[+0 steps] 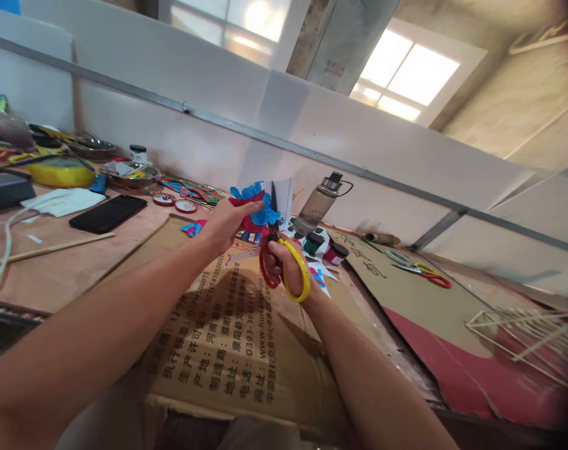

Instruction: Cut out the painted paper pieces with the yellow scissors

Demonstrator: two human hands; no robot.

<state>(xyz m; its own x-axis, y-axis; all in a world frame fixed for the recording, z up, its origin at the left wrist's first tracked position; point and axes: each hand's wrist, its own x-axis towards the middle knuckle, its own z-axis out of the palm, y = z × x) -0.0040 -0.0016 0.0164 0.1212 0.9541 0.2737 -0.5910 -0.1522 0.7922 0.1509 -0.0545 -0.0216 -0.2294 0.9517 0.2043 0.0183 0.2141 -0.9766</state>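
My left hand (228, 220) grips a painted paper piece (260, 209), blue with dark red parts and a white margin on its right. In my right hand (280, 259) is a pair of scissors (297, 275) with one yellow and one red handle loop. Their blades point up and stand at the paper's right side, one blade seen in front of the blue paint. Whether the blades are closed on the paper I cannot tell. Below both hands lies a printed cardboard sheet (209, 337). Painted scraps (320, 275) rest near my right wrist.
Behind the hands stand a grey water bottle (315, 206), a green paint jar (313, 242) and a red one (335, 254). A phone (108, 213) and a white cloth (62, 199) lie left. More scissors (424, 273) and thin wooden strips (532, 331) are on the right.
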